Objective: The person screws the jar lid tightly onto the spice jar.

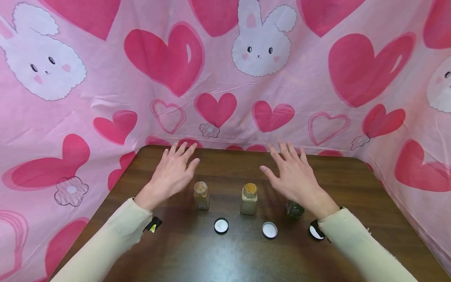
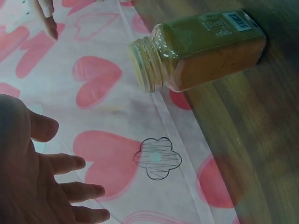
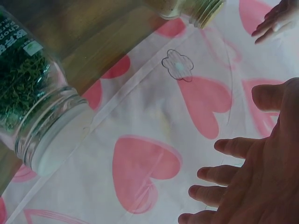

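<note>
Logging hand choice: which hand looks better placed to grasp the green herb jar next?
Probably the right hand: open and near the green herb jar; the left hand is farther away.

dressed in a long, pale cream left sleeve (image 1: 114, 231) and matching right sleeve (image 1: 363, 243), plain, lightly creased, ending at the wrists, small black piece (image 1: 157, 222) with yellow-green patch (image 1: 153, 227) below the left cuff (image 1: 139, 210), dark bit (image 1: 323, 228) by the right cuff (image 1: 332, 220)
</note>
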`<state>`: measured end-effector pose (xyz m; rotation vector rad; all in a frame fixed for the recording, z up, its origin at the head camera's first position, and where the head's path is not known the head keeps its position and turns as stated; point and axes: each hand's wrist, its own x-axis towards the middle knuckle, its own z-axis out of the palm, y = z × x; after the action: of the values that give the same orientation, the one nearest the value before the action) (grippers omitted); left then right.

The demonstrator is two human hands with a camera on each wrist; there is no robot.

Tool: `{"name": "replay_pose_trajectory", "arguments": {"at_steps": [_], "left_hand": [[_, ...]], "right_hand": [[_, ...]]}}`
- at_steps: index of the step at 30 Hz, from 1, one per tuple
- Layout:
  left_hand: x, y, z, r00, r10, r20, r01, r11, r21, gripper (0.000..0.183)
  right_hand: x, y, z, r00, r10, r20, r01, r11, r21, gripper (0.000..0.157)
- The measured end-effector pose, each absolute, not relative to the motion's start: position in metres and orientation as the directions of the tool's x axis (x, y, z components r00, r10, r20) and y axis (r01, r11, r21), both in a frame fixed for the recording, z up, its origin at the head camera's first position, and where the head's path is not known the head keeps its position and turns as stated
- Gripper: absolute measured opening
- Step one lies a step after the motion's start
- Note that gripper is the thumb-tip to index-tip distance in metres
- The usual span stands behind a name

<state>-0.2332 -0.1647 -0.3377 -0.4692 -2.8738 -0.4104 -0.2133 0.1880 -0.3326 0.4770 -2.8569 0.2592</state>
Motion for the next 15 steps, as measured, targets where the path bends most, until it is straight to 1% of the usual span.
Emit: {"name": "replay_pose_trajectory", "arguments": {"at_steps": [15], "left_hand": [[-0.2241, -0.1678, -0.3475, -0.914, 0.279, 0.296, 0.355, 0.901, 0.248, 0.057]], "right_hand": [[-0.2087, 0.1802, -0.3403, -0.909, -0.320, 0.268, -0.365, 0.921, -0.139, 0.077]]}}
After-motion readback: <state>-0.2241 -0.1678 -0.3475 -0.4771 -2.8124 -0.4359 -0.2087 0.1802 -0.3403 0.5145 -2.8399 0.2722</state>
